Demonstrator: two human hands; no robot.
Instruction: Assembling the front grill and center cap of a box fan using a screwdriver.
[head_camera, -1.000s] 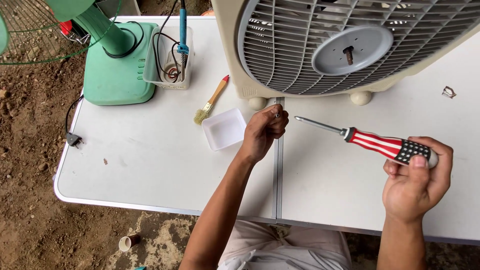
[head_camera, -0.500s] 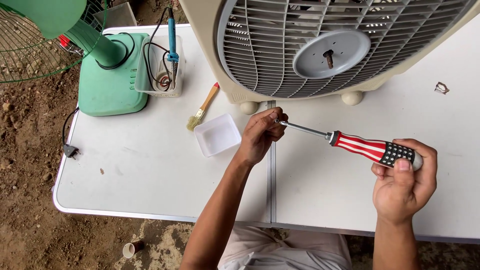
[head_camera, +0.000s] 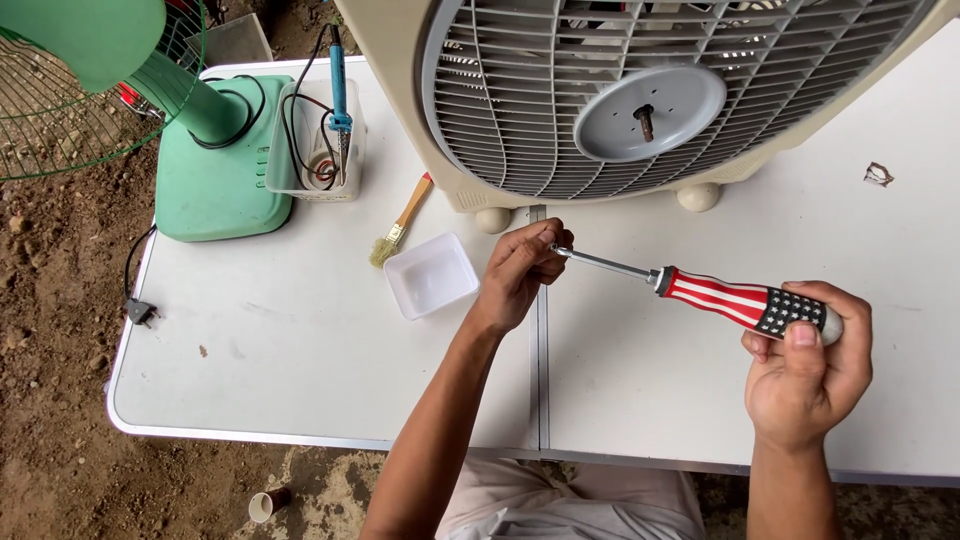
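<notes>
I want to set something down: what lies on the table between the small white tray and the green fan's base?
In the head view, a small paintbrush lies slanted between the white tray and the green fan base; the rest is bare table.

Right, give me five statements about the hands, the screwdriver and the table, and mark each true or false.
1. The right hand holds the screwdriver by its striped handle. True.
2. The left hand pinches the screwdriver's tip. True.
3. The paintbrush lies inside the white tray. False: it lies on the table beside the tray.
4. The box fan stands on the ground. False: it rests on the table.
5. A green fan stands at the table's far left corner. True.
</notes>
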